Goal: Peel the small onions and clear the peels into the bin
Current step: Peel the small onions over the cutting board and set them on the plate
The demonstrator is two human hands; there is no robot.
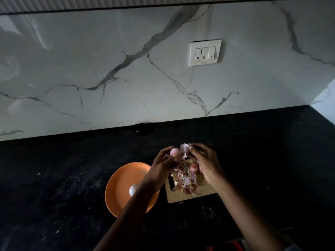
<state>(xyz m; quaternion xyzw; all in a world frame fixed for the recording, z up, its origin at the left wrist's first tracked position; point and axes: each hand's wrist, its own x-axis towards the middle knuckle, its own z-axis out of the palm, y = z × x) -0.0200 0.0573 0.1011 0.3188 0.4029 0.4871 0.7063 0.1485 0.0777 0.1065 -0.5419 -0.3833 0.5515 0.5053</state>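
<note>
Gripping a small pink onion (175, 152) above the wooden cutting board (190, 195), the left hand (161, 171) curls its fingers round it while the right hand (204, 163) pinches a loosened peel (184, 148). A heap of peels (185, 180) and one unpeeled onion (193, 167) lie on the board. Left of the board, an orange plate (119, 180) holds one peeled white onion (133, 189).

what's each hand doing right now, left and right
Left hand: grips a small onion.
Right hand: pinches a piece of peel coming off that onion.
</note>
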